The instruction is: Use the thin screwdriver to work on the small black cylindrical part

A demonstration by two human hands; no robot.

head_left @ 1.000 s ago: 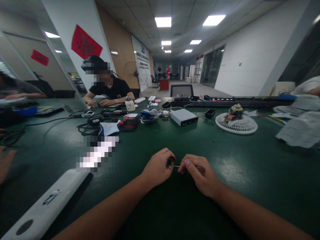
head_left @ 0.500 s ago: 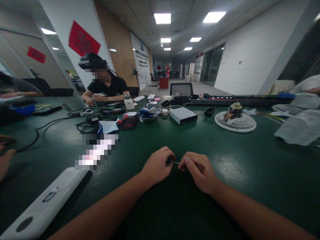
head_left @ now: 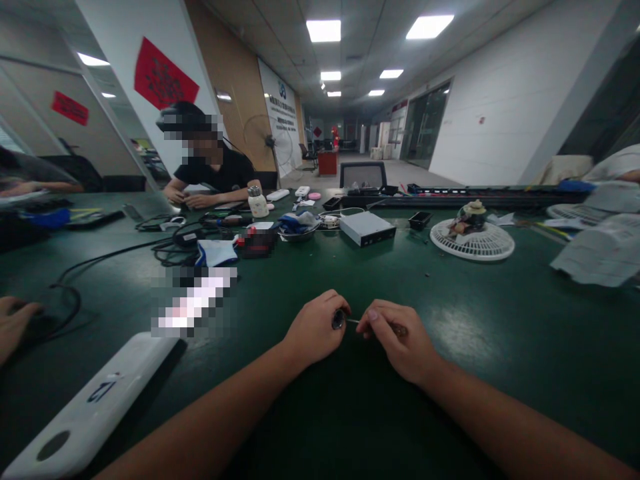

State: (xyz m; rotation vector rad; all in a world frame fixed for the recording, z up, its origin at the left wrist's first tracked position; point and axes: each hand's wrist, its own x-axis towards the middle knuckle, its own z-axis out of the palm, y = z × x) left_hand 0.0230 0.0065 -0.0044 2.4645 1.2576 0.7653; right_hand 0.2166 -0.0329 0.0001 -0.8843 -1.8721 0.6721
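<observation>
Near the middle of the green table (head_left: pixel 280 283), my left hand (head_left: pixel 316 328) is closed around a small dark round part (head_left: pixel 338 319), whose ring-like end faces right. My right hand (head_left: pixel 397 337) grips a screwdriver (head_left: pixel 401 330) by its brownish handle. Its thin metal shaft points left and reaches the edge of the round part; whether the tip touches it is too small to tell. Both hands are close together, just above the table.
A silver box-shaped drive (head_left: pixel 367 229) and a white fan grille with a motor (head_left: pixel 472 239) lie beyond my hands. On the left are a long white device (head_left: pixel 95 400), cables and another person's hand (head_left: pixel 15 327). A person in black (head_left: pixel 217 175) sits across.
The other person's hand at the left edge has moved slightly, and the cable beside it has shifted. My two hands hold nearly the same pose.
</observation>
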